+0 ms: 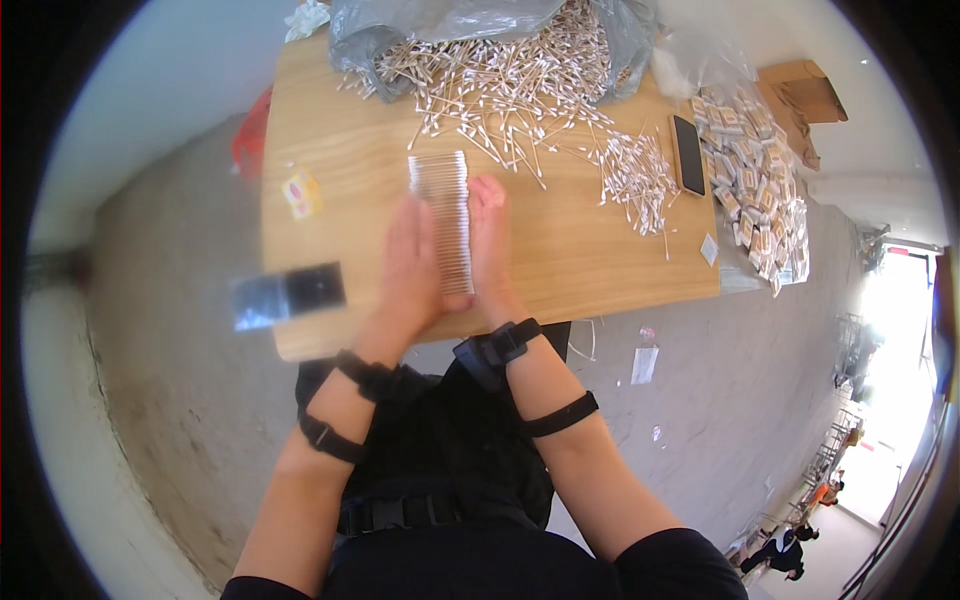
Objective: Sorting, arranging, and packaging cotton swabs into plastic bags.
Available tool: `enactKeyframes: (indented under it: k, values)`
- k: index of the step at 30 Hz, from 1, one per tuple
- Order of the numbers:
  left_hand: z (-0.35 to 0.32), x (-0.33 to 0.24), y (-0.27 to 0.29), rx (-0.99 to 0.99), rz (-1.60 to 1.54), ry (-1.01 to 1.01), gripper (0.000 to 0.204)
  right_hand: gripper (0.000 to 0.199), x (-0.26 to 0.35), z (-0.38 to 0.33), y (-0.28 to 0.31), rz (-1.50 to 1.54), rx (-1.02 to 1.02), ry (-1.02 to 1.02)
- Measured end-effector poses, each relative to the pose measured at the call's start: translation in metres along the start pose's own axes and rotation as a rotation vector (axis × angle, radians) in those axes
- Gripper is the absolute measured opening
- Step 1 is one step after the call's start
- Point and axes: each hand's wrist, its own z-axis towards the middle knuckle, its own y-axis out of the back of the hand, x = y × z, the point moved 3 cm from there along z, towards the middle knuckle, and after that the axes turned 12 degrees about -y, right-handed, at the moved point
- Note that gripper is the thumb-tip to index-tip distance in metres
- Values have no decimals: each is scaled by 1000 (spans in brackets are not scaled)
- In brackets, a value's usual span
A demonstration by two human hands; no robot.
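A long row of clear small plastic bags (444, 200) lies on the wooden table (580, 260). My left hand (412, 265) presses flat against its left side, and my right hand (490, 245) presses against its right side, squeezing the stack between both palms. Just beyond the stack is a large heap of cotton swabs (500, 80) spilling from a grey plastic bag (440, 25). A smaller pile of swabs (638, 175) lies to the right.
A black phone (688, 155) lies at the table's right side, next to a clear bag of small packed packets (760, 170). A dark blurred flat object (290, 295) sits at the near left edge, a small yellow packet (302, 192) further back. A cardboard box (805, 95) stands at the far right.
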Motion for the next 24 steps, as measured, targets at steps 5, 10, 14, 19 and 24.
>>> enactKeyframes:
  k: [5,10,14,19,24]
  values:
    - [19,35,15,47,90,203,137,51,13,31,10,-122,37,30]
    - [40,35,2,82,185,78,130,51,13,40,-10,-166,112,-33]
    - [38,30,12,4,66,10,119,52,20,34,-11,-229,67,-1]
    - [59,33,17,34,138,10,117,49,45,51,-1,-302,27,-29]
    - [73,26,13,148,185,17,115,51,69,54,22,-1191,-382,189]
